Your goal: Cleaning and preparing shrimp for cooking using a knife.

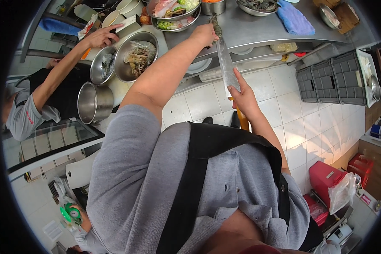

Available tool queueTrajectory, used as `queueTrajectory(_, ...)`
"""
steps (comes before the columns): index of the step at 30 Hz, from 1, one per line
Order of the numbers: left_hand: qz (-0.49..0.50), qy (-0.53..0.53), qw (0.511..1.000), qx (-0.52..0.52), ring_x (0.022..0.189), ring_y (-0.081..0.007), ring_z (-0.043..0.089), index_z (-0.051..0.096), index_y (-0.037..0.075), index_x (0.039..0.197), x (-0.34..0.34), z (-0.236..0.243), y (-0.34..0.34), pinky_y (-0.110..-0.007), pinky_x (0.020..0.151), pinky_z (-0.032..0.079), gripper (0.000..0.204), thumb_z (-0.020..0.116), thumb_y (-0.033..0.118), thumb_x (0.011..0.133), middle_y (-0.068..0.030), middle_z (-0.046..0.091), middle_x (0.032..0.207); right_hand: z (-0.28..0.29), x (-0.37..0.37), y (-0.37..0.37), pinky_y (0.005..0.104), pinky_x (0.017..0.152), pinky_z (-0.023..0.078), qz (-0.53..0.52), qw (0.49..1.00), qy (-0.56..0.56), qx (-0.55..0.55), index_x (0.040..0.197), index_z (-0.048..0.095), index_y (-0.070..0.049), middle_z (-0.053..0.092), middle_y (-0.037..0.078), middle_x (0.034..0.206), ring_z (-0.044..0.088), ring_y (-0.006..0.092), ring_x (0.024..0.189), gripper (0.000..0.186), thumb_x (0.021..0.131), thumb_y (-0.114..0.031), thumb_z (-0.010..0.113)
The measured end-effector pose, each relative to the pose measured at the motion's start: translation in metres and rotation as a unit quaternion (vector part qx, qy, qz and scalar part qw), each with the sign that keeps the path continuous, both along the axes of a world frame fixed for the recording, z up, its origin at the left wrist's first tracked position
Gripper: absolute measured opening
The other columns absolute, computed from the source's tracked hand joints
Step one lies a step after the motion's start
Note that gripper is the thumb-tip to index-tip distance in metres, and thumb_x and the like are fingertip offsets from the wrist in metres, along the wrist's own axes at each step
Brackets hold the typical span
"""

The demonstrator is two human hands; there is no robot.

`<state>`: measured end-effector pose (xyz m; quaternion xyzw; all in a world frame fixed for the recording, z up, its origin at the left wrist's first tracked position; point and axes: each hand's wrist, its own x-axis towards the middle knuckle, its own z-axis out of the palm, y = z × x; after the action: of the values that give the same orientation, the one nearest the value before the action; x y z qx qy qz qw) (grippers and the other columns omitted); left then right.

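My left hand (203, 34) is at the edge of the steel counter (258, 31), its fingers closed on a grey prawn (217, 26). My right hand (243, 95) grips a long, broad knife (225, 59) with a yellow handle; the blade points forward, its far end close beside my left fingers and the prawn. To the left of my left arm, a steel bowl of prawns (139, 55) stands beside a smaller bowl (103, 63) and an empty steel pot (95, 103). Plates of cut food (173, 8) sit just beyond my left hand.
A co-worker's hand (99, 39) reaches over containers at the left; another person (82, 222) handles a green object at lower left. A prawn bowl (258, 6) and blue cloth (296, 19) lie on the counter. A grey crate (330, 84) and red bins (326, 178) stand at right.
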<state>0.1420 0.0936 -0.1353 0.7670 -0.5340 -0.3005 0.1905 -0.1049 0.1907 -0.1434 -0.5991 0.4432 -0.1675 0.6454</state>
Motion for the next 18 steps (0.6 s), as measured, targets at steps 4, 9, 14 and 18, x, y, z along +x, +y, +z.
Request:
queueTrajectory(4, 0.078, -0.004, 0.997, 0.01, 0.066, -0.0173, 0.065, 0.05, -0.003, 0.097, -0.008, 0.007, 0.01, -0.032, 0.062, 0.051, 0.056, 0.076, 0.038, 0.07, -0.0166, 0.064, 0.089, 0.007, -0.015, -0.002, 0.0325, 0.05, 0.046, 0.062, 0.991, 0.099, -0.058, 0.142, 0.029, -0.024, 0.058, 0.014, 0.068, 0.053, 0.0184, 0.047, 0.062, 0.087, -0.011, 0.053)
queueTrajectory(9, 0.176, 0.183, 0.964, -0.08, 0.091, -0.0176, 0.059, 0.043, -0.005, 0.105, -0.026, -0.005, 0.017, -0.029, 0.075, 0.052, 0.059, 0.077, 0.03, 0.071, -0.0155, 0.057, 0.1, 0.005, -0.043, 0.0, 0.0419, 0.073, 0.048, 0.083, 0.96, 0.177, -0.199, 0.14, 0.03, -0.026, 0.063, 0.025, 0.095, 0.063, 0.0383, 0.083, 0.063, 0.085, -0.008, 0.054)
queueTrajectory(14, 0.145, 0.579, 0.793, -0.119, 0.092, -0.0199, 0.059, 0.042, -0.004, 0.11, -0.028, 0.021, 0.064, -0.03, 0.079, 0.054, 0.038, 0.064, 0.008, 0.083, -0.0123, 0.055, 0.103, 0.017, -0.076, 0.009, 0.0198, 0.047, 0.038, 0.045, 0.993, 0.008, -0.108, 0.141, 0.035, -0.017, 0.054, -0.002, 0.074, 0.042, 0.0045, 0.057, 0.058, 0.087, -0.003, 0.053)
queueTrajectory(18, 0.182, 0.578, 0.778, -0.168, 0.096, -0.0205, 0.06, 0.038, -0.004, 0.117, -0.021, 0.047, 0.116, -0.031, 0.081, 0.054, 0.04, 0.06, 0.002, 0.084, -0.0134, 0.056, 0.104, 0.036, -0.085, 0.01, 0.019, 0.054, 0.043, 0.089, 0.996, 0.012, -0.021, 0.139, 0.037, -0.019, 0.061, 0.002, 0.085, 0.05, 0.0043, 0.068, 0.059, 0.086, -0.004, 0.058)
